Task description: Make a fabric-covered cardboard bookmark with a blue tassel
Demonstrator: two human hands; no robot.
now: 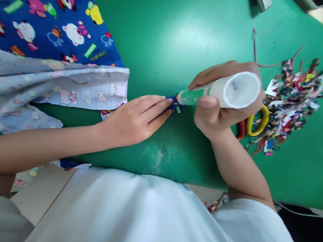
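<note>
A white-and-green tube [216,91] stands tilted over a blue printed strip [178,109], one hand on each.
At left, blue animal-print cloth [73,32] lies on the green table [157,35], its pale side folded over near the left hand [135,120]. That hand lies flat, fingers stretched rightward and pressing the narrow strip, whose exposed end points right; its long axis runs roughly left to right, partly hidden by the hand. Next comes the tube, its green tip pointing left and down at the strip's end; its long axis slants up rightward, the round white end facing the camera. The right hand [222,116] wraps around it. Beyond are a red loop [241,130], a yellow loop [266,118] and a heap of colourful scraps [290,105].
</note>
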